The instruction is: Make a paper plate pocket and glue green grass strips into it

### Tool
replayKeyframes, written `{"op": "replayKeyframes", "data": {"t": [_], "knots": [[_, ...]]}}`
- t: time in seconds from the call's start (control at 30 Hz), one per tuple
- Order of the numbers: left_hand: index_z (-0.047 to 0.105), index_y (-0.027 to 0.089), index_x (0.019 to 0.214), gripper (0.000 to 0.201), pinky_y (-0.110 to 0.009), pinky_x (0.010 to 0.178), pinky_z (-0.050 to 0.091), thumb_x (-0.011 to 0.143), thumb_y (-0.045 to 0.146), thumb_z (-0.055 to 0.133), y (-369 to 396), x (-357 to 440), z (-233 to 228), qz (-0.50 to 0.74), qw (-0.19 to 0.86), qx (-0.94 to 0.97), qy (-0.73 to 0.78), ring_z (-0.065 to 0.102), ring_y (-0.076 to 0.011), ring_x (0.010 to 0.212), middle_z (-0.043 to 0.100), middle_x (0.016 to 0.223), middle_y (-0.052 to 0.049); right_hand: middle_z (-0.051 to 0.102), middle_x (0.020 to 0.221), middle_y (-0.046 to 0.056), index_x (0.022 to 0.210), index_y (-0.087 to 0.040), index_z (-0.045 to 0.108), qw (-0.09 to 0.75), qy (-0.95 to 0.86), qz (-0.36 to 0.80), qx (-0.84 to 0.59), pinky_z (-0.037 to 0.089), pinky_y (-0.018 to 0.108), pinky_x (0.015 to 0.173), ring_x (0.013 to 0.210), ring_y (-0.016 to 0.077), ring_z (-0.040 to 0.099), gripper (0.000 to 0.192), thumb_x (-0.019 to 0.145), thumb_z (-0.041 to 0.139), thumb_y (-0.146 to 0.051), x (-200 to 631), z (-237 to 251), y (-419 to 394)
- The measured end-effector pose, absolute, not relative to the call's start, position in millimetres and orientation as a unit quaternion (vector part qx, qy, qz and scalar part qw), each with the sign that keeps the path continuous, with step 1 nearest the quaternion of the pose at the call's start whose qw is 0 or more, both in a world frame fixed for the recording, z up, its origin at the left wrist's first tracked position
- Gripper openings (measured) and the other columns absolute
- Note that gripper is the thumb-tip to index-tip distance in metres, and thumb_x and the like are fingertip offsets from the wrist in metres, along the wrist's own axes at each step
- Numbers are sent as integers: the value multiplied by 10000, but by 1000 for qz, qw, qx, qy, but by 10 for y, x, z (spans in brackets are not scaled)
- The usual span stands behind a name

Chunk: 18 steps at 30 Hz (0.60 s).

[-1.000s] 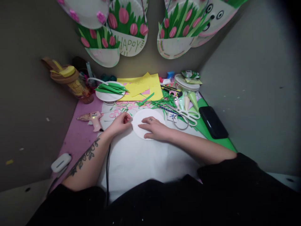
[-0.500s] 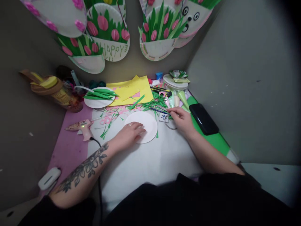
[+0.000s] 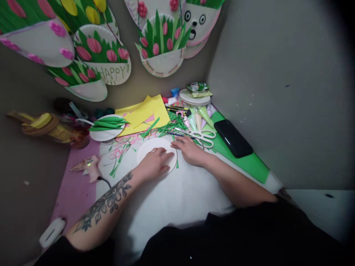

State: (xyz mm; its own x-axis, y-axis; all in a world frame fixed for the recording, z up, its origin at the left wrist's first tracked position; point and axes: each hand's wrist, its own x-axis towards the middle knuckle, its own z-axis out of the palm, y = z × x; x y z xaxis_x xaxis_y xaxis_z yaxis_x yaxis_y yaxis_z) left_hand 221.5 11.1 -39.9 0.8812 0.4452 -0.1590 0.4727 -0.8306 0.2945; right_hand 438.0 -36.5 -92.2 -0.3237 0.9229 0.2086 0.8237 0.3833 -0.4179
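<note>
A white paper plate (image 3: 144,148) lies on the white table covering. My left hand (image 3: 156,162) rests on the plate with its fingers apart. At the plate's right edge, my right hand (image 3: 190,150) reaches in with fingers stretched out, its fingertips at the rim. White-handled scissors (image 3: 205,137) lie just beyond my right hand, their blades pointing left over a dark blue striped stick (image 3: 175,133). Green paper scraps (image 3: 177,122) are heaped behind the plate. Another white plate (image 3: 107,135) to the left holds a bundle of green paper strips (image 3: 108,123).
A pink glue gun (image 3: 91,167) with a cord lies left. Yellow paper sheets (image 3: 149,112), a tumbler (image 3: 52,127) and piping-bag-like tubes (image 3: 204,115) stand around the back. A black phone (image 3: 233,137) lies right. Decorated plates (image 3: 163,61) hang on the wall.
My right hand has let go of the scissors and moved left to the plate's edge. My left hand stays on the plate. The whole view has shifted.
</note>
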Motion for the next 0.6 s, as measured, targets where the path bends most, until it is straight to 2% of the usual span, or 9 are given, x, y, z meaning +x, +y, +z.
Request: {"op": "replayKeyframes", "data": {"t": [0.6], "knots": [[509, 255, 1337, 539, -476, 927, 445, 803, 272, 578, 96, 2247, -404, -62, 148, 957, 243, 498, -337, 1128, 498, 1263, -156, 626, 1219, 110, 1229, -173, 529, 207, -802, 122, -547, 234, 523, 1139, 1295, 237, 437, 490, 794, 400, 11, 4368, -912, -340]]}}
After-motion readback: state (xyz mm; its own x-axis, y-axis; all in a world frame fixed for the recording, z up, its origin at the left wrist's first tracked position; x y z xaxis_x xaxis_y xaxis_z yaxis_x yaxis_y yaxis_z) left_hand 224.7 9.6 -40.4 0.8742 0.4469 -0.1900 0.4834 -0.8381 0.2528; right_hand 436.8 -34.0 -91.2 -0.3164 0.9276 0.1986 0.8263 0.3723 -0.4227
